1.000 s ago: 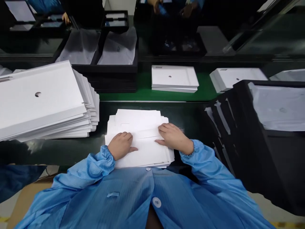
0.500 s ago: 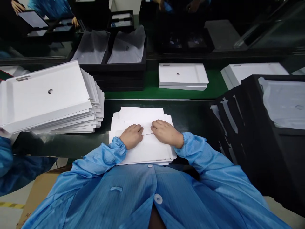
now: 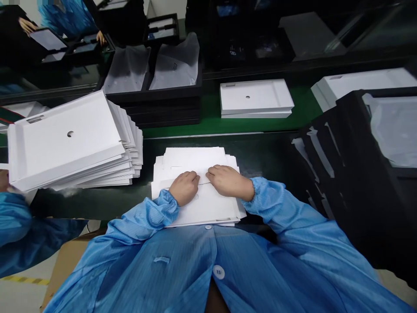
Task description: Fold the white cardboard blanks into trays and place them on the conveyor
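Note:
A flat white cardboard blank (image 3: 208, 208) lies in front of me, on top of other white sheets at the near edge of the dark table. My left hand (image 3: 184, 188) and my right hand (image 3: 226, 181) rest side by side across its middle. Both have curled fingers closed on the edge of a folded flap, with a narrow gap between the hands. The fingertips are partly hidden beneath the knuckles. Beyond the hands, the far part of the cardboard (image 3: 195, 156) lies flat.
To the left stands a leaning pile of folded white trays (image 3: 65, 134). Two white trays (image 3: 257, 98) are stacked on the green strip. Black boxes with translucent bags stand behind (image 3: 172, 91) and at right (image 3: 368, 174). A co-worker's sleeve (image 3: 19, 230) is at left.
The view has tilted and shifted slightly. My hands keep nearly the same place on the cardboard, the left one a little closer to the right.

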Demonstrator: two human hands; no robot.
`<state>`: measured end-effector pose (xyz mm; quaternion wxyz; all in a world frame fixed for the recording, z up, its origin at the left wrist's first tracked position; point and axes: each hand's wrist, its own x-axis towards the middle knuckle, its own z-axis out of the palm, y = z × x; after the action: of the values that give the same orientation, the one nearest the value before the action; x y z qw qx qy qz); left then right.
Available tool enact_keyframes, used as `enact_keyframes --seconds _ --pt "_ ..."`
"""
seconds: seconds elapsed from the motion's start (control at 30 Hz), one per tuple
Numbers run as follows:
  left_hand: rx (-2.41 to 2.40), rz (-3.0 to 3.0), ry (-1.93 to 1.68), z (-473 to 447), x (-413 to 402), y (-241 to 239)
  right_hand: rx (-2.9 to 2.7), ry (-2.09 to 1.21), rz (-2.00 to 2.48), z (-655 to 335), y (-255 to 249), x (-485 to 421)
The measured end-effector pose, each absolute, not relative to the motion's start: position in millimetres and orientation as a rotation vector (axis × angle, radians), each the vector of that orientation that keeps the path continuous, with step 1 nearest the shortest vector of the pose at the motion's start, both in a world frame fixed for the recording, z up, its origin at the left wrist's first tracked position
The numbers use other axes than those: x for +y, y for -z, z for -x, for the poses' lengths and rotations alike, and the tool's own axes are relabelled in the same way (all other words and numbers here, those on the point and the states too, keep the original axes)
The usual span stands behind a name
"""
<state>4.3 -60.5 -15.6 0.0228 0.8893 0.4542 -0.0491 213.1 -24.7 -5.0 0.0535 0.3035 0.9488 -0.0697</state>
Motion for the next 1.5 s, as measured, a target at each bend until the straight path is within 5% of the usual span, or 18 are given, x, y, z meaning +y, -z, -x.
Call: enact_keyframes --seconds 0.47,0.97,1.5 --pt "1.580 -2.359 0.257 -7.7 -22.8 2.3 2.776 0.617 -1.097 -210.8 8.5 18.9" --pt "1.503 -2.882 -0.071 6.4 -32.2 20.2 3.010 -0.049 -1.137 -215.7 24.3 2.8" --pt "1.496 -2.840 -0.157 6.8 -28.8 38.6 3.022 -0.059 -1.096 -208.5 35.0 -2.9"
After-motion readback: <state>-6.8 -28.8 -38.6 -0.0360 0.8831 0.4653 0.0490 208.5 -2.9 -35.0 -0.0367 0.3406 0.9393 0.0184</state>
